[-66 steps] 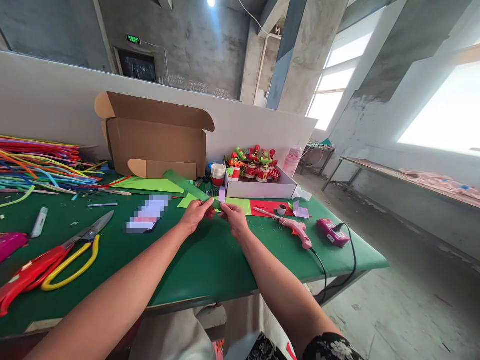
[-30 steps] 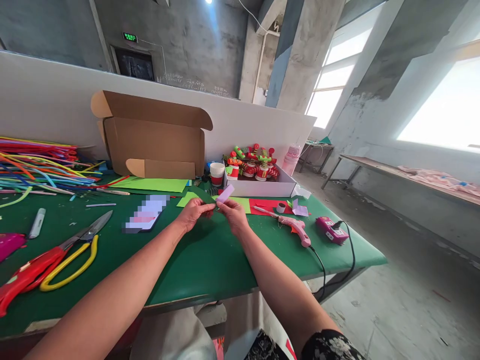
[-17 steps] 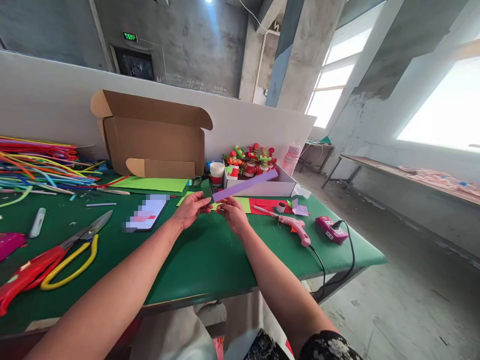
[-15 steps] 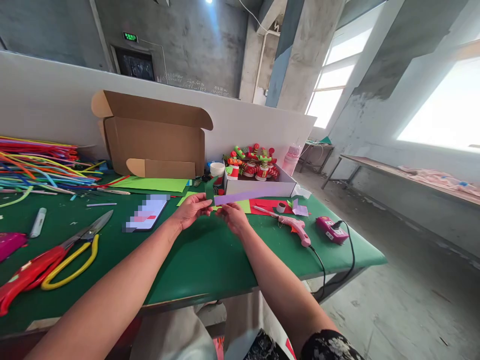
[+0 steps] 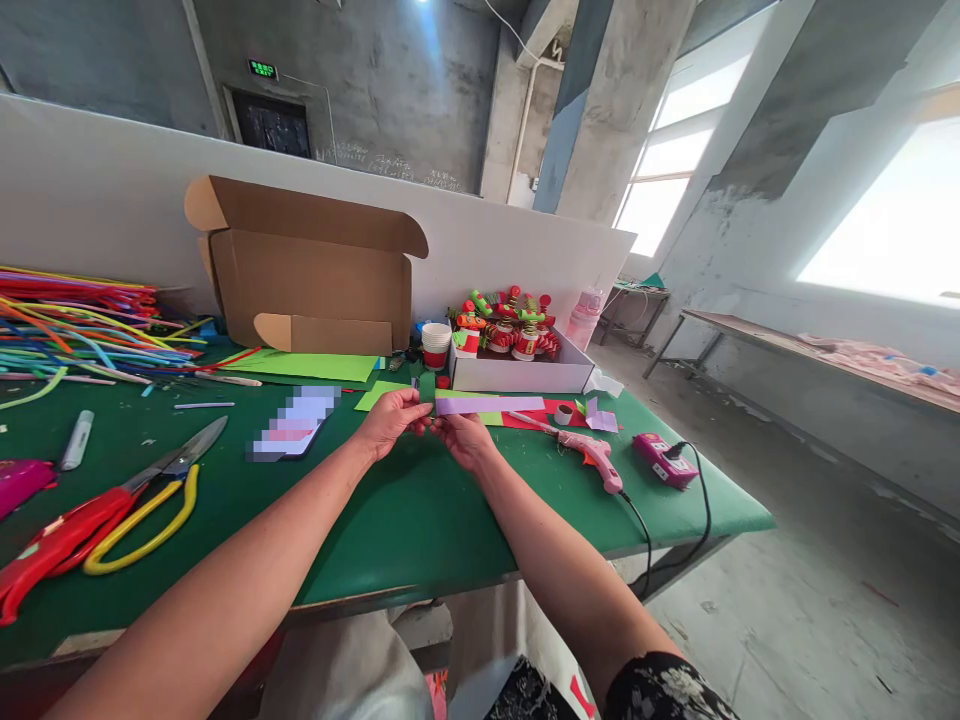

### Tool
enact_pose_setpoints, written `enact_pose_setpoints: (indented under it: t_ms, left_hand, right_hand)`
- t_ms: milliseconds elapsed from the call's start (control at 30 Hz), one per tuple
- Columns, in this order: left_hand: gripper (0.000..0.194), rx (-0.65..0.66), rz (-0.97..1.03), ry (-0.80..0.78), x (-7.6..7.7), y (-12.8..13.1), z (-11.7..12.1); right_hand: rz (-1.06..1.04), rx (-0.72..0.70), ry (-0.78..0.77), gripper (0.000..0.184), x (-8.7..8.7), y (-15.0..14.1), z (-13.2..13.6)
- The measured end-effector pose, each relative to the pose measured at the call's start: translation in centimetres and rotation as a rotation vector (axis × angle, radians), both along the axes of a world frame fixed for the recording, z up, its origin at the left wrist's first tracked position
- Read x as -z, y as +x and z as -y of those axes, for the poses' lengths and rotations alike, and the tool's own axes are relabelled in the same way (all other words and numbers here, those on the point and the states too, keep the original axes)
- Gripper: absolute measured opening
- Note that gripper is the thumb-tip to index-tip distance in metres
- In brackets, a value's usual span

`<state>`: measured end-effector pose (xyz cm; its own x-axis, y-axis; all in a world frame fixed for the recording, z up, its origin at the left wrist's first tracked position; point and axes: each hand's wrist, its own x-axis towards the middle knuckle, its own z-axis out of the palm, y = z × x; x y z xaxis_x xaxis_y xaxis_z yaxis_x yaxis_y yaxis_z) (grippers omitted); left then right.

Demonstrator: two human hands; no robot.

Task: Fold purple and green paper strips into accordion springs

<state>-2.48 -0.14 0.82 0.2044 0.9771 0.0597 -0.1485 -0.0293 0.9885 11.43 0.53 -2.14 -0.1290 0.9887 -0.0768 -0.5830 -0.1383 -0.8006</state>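
Observation:
In the head view both hands meet above the table, closed around two overlapping paper strips. My left hand pinches where the dark green paper strip rises away from me. My right hand is closed at the near end of the purple paper strip, which stretches out to the right. The strips cross at right angles between the fingertips. Fingers cover the crossing, so its folds cannot be made out. A pink glue gun lies to the right of my right hand.
On the left lie large scissors, a phone and many pipe cleaners. Behind stand an open cardboard box, paper cups and a white box of red-green figures. A purple power block sits right.
The green strip, first stretched to the far left, now points away from me. The purple strip has swung from upright down to the right, and lies level. My hands stay close together.

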Motion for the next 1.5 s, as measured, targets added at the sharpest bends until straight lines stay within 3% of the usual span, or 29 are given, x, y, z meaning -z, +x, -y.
enact_pose_setpoints:
  t_ms: [600,833,1067,1300,1500]
  left_hand:
    - [0.042,-0.024,0.039,-0.112,0.1,0.6,0.2]
    - [0.045,0.030,0.023,-0.119,0.9,0.4,-0.3]
    - [0.041,0.133,0.052,-0.089,1.4,0.3,-0.5]
    - [0.033,0.016,0.114,-0.060,1.1,0.4,-0.5]
    - [0.034,0.063,-0.105,-0.058,0.2,-0.4,-0.4]
  right_hand:
    - [0.138,0.126,0.068,0.025,0.2,-0.7,0.4]
    - [0.258,0.138,0.131,0.033,-0.3,-0.7,0.9]
    - [0.377,0.225,0.147,0.027,-0.1,-0.1,0.2]
    - [0.465,0.286,0.234,0.017,-0.2,-0.1,0.3]
    - [0.415,0.217,0.265,0.015,-0.5,0.2,0.1]
